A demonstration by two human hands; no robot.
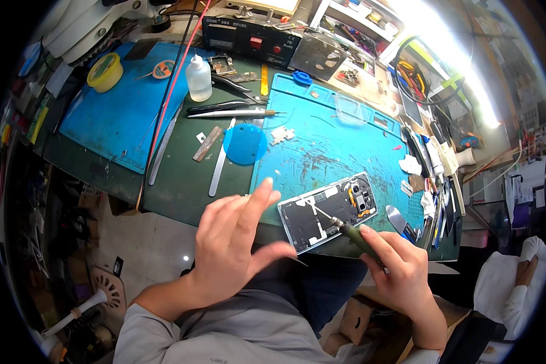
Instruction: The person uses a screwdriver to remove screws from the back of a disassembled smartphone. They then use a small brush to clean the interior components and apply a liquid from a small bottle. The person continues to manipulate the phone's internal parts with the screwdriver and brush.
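Observation:
An opened smartphone (297,225) lies tilted on the near edge of the blue mat, its dark inside and camera block facing up. My right hand (400,261) is closed round a green-handled screwdriver (357,238). Its thin metal tip reaches over the white strip inside the phone; whether it touches I cannot tell. My left hand (227,242) is open just left of the phone, fingers stretched up and thumb out by the phone's lower left corner. Nothing shows in it.
Behind the phone stretches a blue work mat (327,159). A blue disc (245,144), tweezers (223,159) and a clear bottle (198,79) stand left of it. Various tools crowd the right edge, including a blue-handled spatula (398,219). Another person's sleeve (497,279) shows far right.

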